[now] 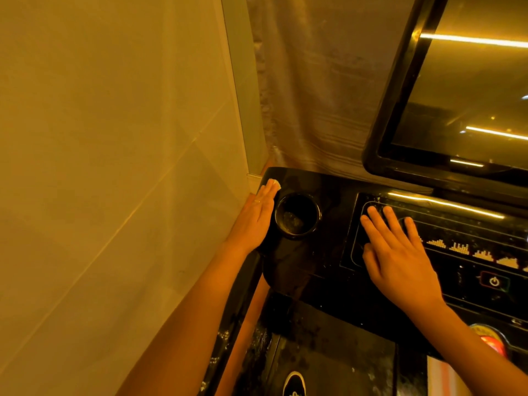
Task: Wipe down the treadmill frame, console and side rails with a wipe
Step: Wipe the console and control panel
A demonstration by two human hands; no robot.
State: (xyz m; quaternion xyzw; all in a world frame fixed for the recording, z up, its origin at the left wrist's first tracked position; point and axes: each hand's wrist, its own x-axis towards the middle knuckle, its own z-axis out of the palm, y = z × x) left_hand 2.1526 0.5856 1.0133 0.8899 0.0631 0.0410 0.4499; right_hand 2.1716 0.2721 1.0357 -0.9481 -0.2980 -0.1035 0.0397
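Glossy black plastic makes up the console (331, 192). The white wipe (74, 183) lies at its far left corner, showing only as a small scrap past the fingertips of the left hand (254, 221). That hand lies flat, fingers straight and together, pressing the wipe down rather than gripping it. The right hand (400, 252) is flat too, fingers spread and holding nothing, resting on the control panel (457, 270) left of the power button (494, 281).

The step in hand looks like wiping the console's left wing. To do it well, keep the palm flat and the pressure even and follow the rounded left edge. Then curve round the rim of the cup holder (317, 215), which sits just beside the hand. The wipe may bunch there, so refolding it could help. The bracing hand risks touching keys, so it should keep off the power button and the red knob (490, 342) at the near right edge.

Room is tight on the left. The wall (114, 138) runs close along the console's left edge, and the curtain (314, 95) hangs right behind its far edge. To the right the panel lies open up to the screen (471, 81), which rises over the far right.
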